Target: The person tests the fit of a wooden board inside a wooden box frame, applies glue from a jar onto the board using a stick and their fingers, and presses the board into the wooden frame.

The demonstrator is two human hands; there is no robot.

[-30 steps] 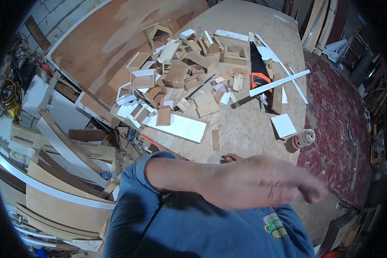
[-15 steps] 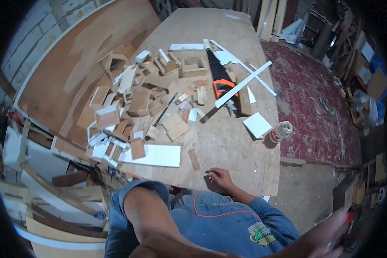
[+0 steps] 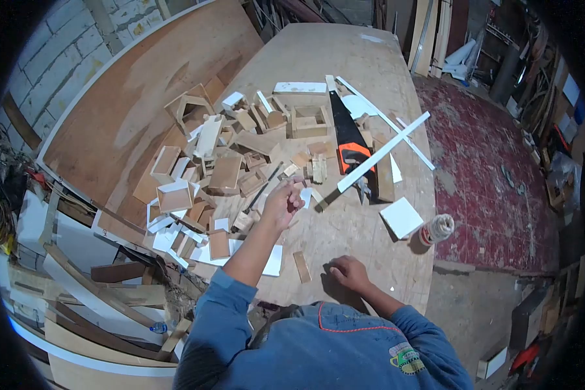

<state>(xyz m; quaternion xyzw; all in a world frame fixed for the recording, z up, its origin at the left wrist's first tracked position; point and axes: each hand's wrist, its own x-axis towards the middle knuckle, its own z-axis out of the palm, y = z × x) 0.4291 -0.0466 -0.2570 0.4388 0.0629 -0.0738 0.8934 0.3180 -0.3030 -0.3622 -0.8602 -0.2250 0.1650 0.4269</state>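
Observation:
My left hand (image 3: pixel 285 204) is over the pile of wooden pieces, its fingers loosely bent and apart, with nothing visible in them. Near it lie a thin dark rod (image 3: pixel 264 188) and several small wood blocks (image 3: pixel 318 168). My right hand (image 3: pixel 349 272) rests on the table near its front edge, fingers curled in; whatever they may hold is hidden. To its left is a small flat wood strip (image 3: pixel 301 267). Further back lies a handsaw (image 3: pixel 352 146) with an orange and black handle, a white strip (image 3: pixel 385 153) crossing over it.
Small open wooden boxes (image 3: pixel 175 195) and white offcuts crowd the table's left side. A white square block (image 3: pixel 401 218) and a bottle (image 3: pixel 437 229) stand at the right edge. A large plywood panel (image 3: pixel 149 91) leans along the left. Boards (image 3: pixel 97 292) are stacked below left.
My left arm has swung from the lower right, across my body, to over the wooden pieces. My right hand has stayed near the table edge, its fingers now curled in. The view has shifted slightly.

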